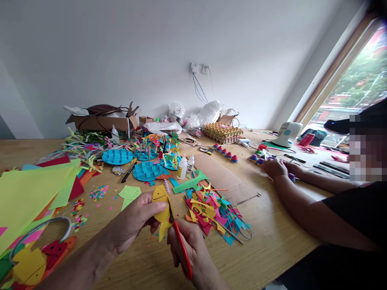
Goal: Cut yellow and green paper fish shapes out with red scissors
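My left hand (145, 211) pinches a yellow paper fish (159, 195) between thumb and fingers, holding it above the table. A dot for an eye and a drawn curved line show on the fish. In my right hand (190, 243) is a pair of scissors (183, 249) with red handles. Its dark blades lie along the right edge of the fish, and a yellow strip hangs below them. Just behind my left hand, a light green paper piece (130, 195) with drawn lines lies on the table.
Colourful paper scraps (211, 209) lie right of my hands, near a cardboard sheet (226, 177). Glue bottles (182, 167) and blue slotted discs (149, 171) stand behind. Coloured paper sheets (36, 193) and cut fish (30, 266) lie left. A co-worker's hands (276, 167) handle painted egg-carton pieces at right.
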Tool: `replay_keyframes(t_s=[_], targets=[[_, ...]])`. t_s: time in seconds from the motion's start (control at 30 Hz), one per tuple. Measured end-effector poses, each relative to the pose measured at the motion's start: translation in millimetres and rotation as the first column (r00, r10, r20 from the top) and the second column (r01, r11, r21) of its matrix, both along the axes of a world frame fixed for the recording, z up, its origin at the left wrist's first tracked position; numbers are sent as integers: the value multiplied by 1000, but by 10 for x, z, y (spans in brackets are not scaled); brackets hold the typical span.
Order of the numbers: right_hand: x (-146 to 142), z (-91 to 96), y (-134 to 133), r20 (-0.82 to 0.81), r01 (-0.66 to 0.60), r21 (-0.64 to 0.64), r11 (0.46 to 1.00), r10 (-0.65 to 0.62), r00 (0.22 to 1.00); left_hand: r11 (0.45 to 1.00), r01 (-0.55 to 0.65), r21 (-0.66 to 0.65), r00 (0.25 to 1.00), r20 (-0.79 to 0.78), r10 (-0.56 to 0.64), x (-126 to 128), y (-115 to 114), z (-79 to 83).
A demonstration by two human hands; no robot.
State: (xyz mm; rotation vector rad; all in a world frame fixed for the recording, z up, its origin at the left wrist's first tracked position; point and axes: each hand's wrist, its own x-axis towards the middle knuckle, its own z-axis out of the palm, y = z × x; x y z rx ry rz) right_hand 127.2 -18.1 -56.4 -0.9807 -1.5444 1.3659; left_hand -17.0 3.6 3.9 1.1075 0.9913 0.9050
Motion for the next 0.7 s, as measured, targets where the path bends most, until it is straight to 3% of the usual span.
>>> replay_keyframes(t_s=[0.7], targets=[[86,-135,14,71,-4,3,1000,3,997,999,49,-2,998,-29,-49,-48,23,13]])
